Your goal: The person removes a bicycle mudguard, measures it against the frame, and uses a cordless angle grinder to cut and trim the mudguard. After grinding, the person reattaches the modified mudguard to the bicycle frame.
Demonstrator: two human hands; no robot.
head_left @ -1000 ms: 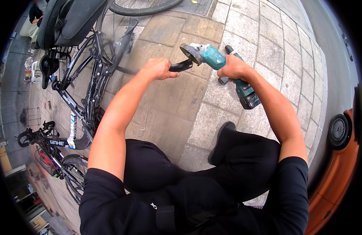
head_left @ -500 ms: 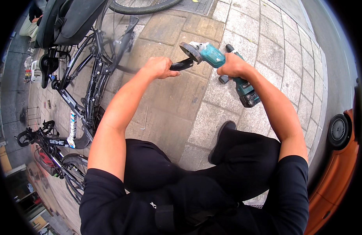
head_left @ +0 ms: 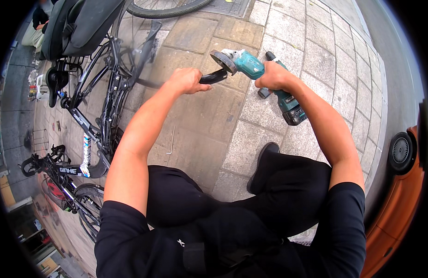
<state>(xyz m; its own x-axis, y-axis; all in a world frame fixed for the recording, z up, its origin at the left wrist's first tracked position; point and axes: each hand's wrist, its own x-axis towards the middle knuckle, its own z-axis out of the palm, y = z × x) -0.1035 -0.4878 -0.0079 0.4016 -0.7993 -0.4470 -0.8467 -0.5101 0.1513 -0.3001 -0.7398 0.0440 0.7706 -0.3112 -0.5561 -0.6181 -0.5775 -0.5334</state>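
My left hand (head_left: 185, 80) is closed around a black tube (head_left: 215, 76) whose bent end points away to the right. In my right hand (head_left: 275, 76) is a teal cordless angle grinder (head_left: 248, 64), gripped around its body, with a black battery (head_left: 295, 116) toward me. The grinder's disc (head_left: 223, 62) sits right at the tube's far end; I cannot tell whether they touch. Behind the right hand, another dark tool (head_left: 270, 56) lies on the paving, mostly hidden. An L-shaped hex key (head_left: 172, 140) rests on the slabs below my left hand.
Close on my left stands a black bicycle (head_left: 91, 121) with a large dark bag (head_left: 86, 30). A second bicycle (head_left: 84, 204) is nearer me. A loose-looking wheel (head_left: 170, 10) shows at the top. A person (head_left: 38, 30) sits far left. An orange car (head_left: 392, 204) stands beyond the kerb at right.
Both hands, the tube and the grinder hold almost the same place. The whole picture has shifted only very slightly.
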